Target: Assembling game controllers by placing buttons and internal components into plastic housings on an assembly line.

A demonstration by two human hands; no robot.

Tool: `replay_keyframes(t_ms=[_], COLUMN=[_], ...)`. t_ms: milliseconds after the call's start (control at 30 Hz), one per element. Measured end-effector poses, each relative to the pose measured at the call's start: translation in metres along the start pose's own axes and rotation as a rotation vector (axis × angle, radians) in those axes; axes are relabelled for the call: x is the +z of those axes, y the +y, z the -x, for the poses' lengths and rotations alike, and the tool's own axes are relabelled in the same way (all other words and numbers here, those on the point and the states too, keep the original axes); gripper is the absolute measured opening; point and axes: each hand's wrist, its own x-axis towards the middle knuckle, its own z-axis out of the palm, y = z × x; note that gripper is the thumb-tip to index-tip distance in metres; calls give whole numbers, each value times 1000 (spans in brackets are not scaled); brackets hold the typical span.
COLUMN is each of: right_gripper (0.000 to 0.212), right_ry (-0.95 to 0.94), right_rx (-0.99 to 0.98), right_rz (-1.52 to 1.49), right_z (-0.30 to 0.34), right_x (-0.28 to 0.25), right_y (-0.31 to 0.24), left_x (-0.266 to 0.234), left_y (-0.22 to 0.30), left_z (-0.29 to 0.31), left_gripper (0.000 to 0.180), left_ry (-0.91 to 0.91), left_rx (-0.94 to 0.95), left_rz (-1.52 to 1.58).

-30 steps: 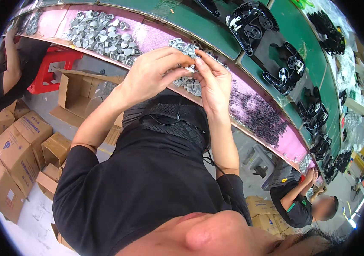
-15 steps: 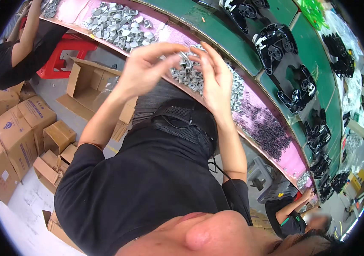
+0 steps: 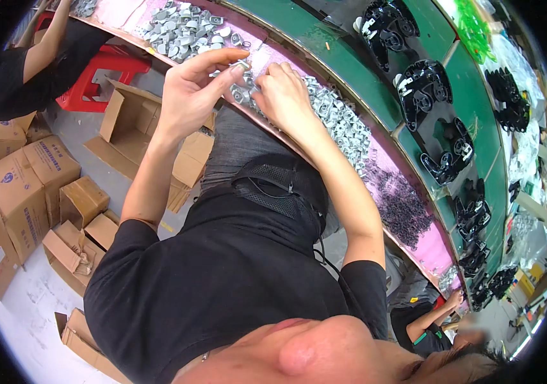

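My left hand is closed in a pinch, thumb and index finger holding a small grey part above the front edge of the pink-topped work strip. Just right of it, my right hand has its fingers curled down over the strip; whatever they hold, if anything, is hidden. Beside the right hand lies a heap of small grey fittings. Beyond my left hand is another heap of grey rounded caps. Farther right along the strip spreads a pile of tiny black rings.
A green conveyor carries glossy black housings beyond the strip. Cardboard boxes and a red stool stand on the floor to the left. One co-worker's arm is at far left, another's at lower right.
My hands have moved apart: the right one dropped from its raised place near the left to the work strip and curled its fingers. The left has shifted slightly left, its thumb and finger now pinched together.
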Motion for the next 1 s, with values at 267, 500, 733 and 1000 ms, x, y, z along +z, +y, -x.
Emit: replay_keyframes(t_ms=[267,500,733,1000], right_gripper=[15,16,33,26], right_ry=[59,43,240,323], right_rx=[-73,-55,489,353], right_rz=[185,97,-1694,-1997], right_z=[-15,-16,18,41], right_x=[5,-6,-49,-46], right_y=[-17,-14,-5,3], left_x=[-6,-9,-3,25], left_y=[-4,0,17,19], left_z=[-6,-7,1,-2], left_gripper=[25,26,25,24], left_ry=[-20,-10,-169,-429], left_rx=[-2,-18,-63,-8], left_rz=[21,11,-51,-155])
